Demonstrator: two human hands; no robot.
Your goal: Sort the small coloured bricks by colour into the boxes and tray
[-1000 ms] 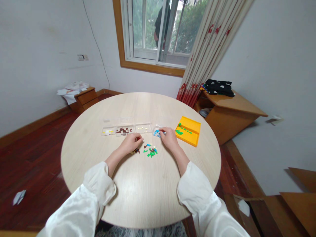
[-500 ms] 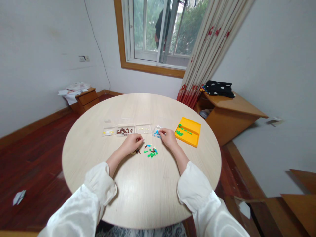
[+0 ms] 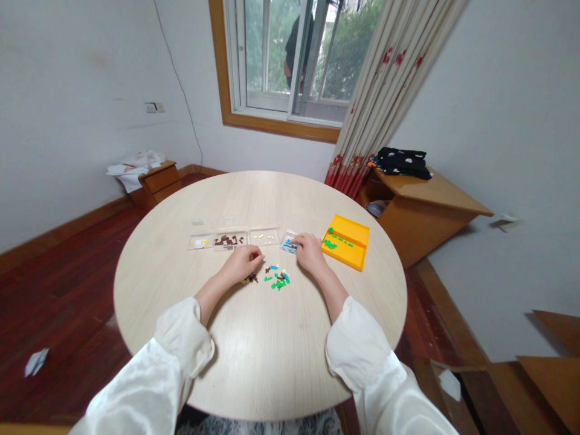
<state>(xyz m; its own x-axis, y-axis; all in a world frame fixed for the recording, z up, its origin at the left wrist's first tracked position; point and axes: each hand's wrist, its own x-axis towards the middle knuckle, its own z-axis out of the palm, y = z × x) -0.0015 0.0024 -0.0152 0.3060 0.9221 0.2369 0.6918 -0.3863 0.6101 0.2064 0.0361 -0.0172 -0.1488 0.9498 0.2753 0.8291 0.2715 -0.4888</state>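
My right hand (image 3: 310, 252) is over a small clear box (image 3: 283, 249) of blue bricks (image 3: 288, 241), its forefinger stretched onto them and nothing visibly held. Nearer the middle, my left hand (image 3: 242, 264) rests on the table with its fingers curled together; whatever they hold is hidden. Beside and partly under that hand lie a few brown and tan pieces (image 3: 254, 278). Between my hands is a loose pile of small green bricks (image 3: 280, 283), mixed with brown, blue and cream ones.
Left of the blue bricks stand clear boxes with cream pieces (image 3: 267, 236), brown bricks (image 3: 229, 240) and yellow pieces (image 3: 199, 243). A yellow case (image 3: 351, 257) holding green bricks lies open at the right. All rest on a round wooden table (image 3: 254, 356). Outside the window is a person (image 3: 293, 51).
My right hand has shifted slightly right, and its fingers have spread from a pinch, showing more of the blue bricks. My left hand has stayed in place.
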